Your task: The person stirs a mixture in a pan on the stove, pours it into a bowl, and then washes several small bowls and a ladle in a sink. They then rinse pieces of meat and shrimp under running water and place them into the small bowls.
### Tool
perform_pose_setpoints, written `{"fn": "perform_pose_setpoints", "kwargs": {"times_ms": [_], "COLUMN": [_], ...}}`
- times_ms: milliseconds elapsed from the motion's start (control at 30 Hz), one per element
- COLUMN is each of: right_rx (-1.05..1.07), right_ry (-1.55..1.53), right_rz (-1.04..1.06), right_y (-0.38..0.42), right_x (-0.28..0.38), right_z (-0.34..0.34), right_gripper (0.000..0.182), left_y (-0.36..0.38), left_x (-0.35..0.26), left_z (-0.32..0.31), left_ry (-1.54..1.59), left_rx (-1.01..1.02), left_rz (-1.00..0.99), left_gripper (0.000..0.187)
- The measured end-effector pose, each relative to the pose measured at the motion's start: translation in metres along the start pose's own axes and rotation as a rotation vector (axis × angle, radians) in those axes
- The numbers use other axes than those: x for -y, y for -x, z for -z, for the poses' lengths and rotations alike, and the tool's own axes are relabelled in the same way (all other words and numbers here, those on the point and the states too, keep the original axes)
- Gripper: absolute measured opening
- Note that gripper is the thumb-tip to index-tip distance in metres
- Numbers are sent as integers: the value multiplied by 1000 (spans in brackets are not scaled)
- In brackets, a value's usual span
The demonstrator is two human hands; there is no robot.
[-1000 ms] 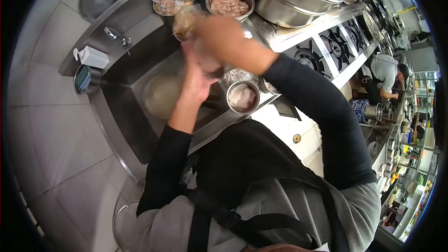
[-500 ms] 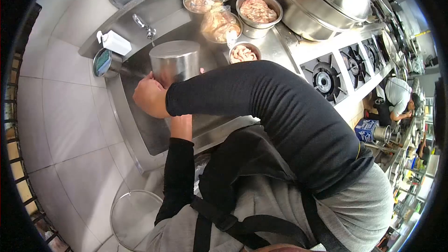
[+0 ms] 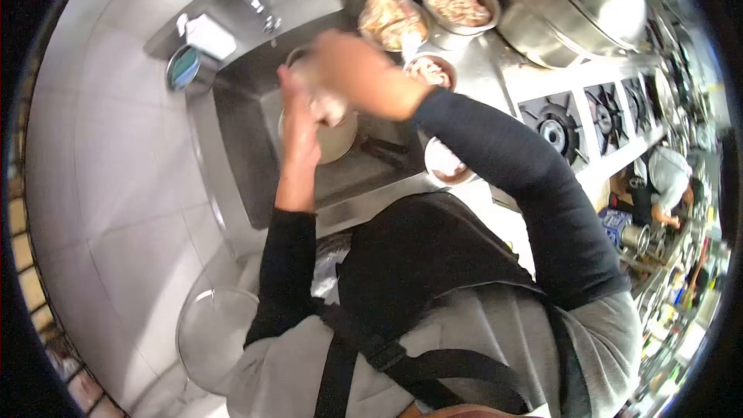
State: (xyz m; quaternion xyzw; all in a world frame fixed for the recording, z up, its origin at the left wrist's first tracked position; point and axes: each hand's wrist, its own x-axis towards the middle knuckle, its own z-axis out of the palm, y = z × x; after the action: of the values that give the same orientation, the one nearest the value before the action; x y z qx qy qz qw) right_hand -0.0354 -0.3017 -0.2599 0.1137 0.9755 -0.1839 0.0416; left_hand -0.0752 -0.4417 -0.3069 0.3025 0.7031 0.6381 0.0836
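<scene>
Both hands are raised over the metal sink (image 3: 240,147), close together. My left hand (image 3: 302,128) points its thumb upward, and its fingers are partly curled beside my right hand. My right hand (image 3: 360,77) is smeared by motion, so its fingers do not show clearly. Directly under the hands, a round, pale-looking vessel (image 3: 337,143) sits in the sink, partly covered by them. A curved metal rim (image 3: 296,54) shows just behind my right hand. To the right, a small metal bowl of pale meat pieces (image 3: 429,71) stands close to my right wrist.
The tap (image 3: 263,11), a white pump bottle (image 3: 209,37) and a metal container (image 3: 201,77) line the sink's far left edge. Bowls of meat (image 3: 458,6) and a big lidded pot (image 3: 573,0) stand beyond. Stove burners (image 3: 553,131) lie right; a person (image 3: 665,178) crouches farther off.
The upside-down metal pot between my hands is no longer seen in that pose. My right hand has moved up and right, my left hand upward. A white bowl beside the sink has come into view.
</scene>
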Motion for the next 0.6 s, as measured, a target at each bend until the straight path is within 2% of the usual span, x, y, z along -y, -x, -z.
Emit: {"fn": "perform_pose_setpoints", "kwargs": {"times_ms": [33, 67, 100, 133, 167, 200, 233, 267, 300, 367, 433, 500, 533, 567, 600], "right_rx": [-381, -232, -70, -64, -120, -182, -192, -193, -192, -244, -680, -334, -414, -682, -815], "right_ry": [-143, -522, -893, -900, -1040, -1176, -1179, -1140, -1097, -855, -110, -172, 126, 687, 714], "right_rz": [-142, -273, -412, -409, -481, -555, -560, -589, -617, -505, -36, -294, -486, -620, -602], "right_y": [13, 39, 61, 68, 75, 82, 88, 95, 102, 103, 82, 70, 54, 21, 31], "right_x": [-34, -37, -35, -44, -55, -55, -59, -60, -59, -48, -39, 16, 49, 55, 65], "right_z": [-31, -14, 5, -5, -25, -28, -27, -27, -19, 3, -11, 24, -6, -64, -65], "right_gripper": [37, 36, 36, 36, 35, 33, 33, 32, 31, 30, 31, 39, 53, 73, 64], "left_y": [-3, -9, -18, -25, -30, -36, -40, -45, -41, -26, -10, -2, 1, 4, 9], "left_x": [-6, -6, -4, -2, 2, 3, 3, 3, 4, 16, 50, 30, 22, 16, 11], "left_z": [2, 8, 11, 13, 12, 9, 6, 9, 0, -21, -33, -48, -55, -59, -57], "left_ry": [388, 374, 300, 227, 220, 111, 5, 1, 4, 434, 685, 1183, 1303, 1346, 1353], "left_rx": [51, 27, 120, 223, 230, 325, 418, 487, 494, 153, 259, 208, 255, 297, 324], "left_rz": [368, 370, 339, 310, 315, 296, 270, 330, 330, 488, 793, 792, 803, 824, 838], "left_gripper": [62, 62, 63, 65, 65, 65, 66, 67, 67, 69, 87, 66, 66, 66, 65]}}
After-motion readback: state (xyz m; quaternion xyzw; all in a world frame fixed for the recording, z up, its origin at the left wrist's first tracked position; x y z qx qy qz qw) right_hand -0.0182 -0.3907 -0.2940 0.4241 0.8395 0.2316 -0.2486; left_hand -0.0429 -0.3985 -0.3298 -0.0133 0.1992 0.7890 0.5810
